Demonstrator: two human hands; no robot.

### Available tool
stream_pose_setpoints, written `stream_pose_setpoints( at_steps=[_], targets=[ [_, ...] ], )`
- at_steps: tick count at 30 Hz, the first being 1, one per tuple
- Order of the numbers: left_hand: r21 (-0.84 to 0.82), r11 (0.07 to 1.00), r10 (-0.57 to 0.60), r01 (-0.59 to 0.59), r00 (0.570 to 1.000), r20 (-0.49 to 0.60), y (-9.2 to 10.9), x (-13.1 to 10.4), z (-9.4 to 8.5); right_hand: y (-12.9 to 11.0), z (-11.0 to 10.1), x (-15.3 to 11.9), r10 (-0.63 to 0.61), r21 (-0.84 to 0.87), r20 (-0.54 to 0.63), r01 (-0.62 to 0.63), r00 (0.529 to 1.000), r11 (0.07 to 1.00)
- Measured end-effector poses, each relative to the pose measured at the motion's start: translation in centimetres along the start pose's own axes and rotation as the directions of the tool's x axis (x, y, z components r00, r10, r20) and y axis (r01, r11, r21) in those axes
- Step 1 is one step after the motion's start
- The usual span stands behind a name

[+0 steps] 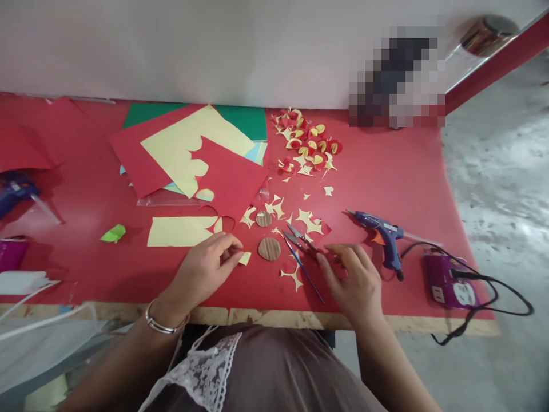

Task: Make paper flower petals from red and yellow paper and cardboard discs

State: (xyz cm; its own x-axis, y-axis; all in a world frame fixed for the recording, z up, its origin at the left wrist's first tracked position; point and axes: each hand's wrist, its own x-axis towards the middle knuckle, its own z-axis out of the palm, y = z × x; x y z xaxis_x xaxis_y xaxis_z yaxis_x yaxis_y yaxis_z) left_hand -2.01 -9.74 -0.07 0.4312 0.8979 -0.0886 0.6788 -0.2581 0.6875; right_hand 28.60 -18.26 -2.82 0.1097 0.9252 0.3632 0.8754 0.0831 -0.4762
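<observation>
My left hand [211, 264] is closed in a pinch, with a small piece of yellow paper [244, 258] at its thumb and fingertips. My right hand [352, 277] curls around the handle end of a pair of scissors [299, 239]; their blades point away to the left, slightly apart. The fingers partly hide the handles. Beside the scissors a thin blue paintbrush [306, 271] lies slantwise. Between my hands rest two round wooden discs, the nearer disc [269, 249] and a smaller disc [263, 218]. A cut yellow paper strip [182, 231] lies beyond my left hand.
Red, yellow and green sheets [231, 177] overlap at the back. Red-and-yellow paper petals [309, 140] and scraps [309, 222] lie to the right. A blue glue gun [381, 232] and a corded purple box [450, 280] are far right; another glue gun [17, 191] is left.
</observation>
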Motion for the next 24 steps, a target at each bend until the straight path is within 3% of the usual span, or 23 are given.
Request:
stream_pose_setpoints(
  at_steps=[6, 10, 17, 24],
  targets=[
    [0.024, 1.0, 0.008, -0.006, 0.998, -0.069, 1.2, 0.9, -2.0, -0.2, 0.8, -1.0, -0.05, -0.027, 0.144, 0.054, 0.988, 0.998],
    [0.05, 0.996, 0.08, -0.075, 0.992, -0.093, 1.8, 2.3, -1.5, 0.4, 1.3, -0.6, -0.037, -0.065, 0.201, 0.051, 0.979, 0.997],
    [0.244, 0.949, 0.158, -0.198, 0.972, 0.173, 3.4, 4.0, 2.0, 0.6, 0.6, -0.4, 0.074, 0.087, 0.211, -0.095, 0.975, 0.992],
    [0.377, 0.872, 0.151, -0.312, 0.904, 0.399, 4.7, 2.8, 1.5, 2.1, -0.9, -1.4, 0.139, 0.078, 0.134, -0.15, 0.981, 0.986]
  ],
)
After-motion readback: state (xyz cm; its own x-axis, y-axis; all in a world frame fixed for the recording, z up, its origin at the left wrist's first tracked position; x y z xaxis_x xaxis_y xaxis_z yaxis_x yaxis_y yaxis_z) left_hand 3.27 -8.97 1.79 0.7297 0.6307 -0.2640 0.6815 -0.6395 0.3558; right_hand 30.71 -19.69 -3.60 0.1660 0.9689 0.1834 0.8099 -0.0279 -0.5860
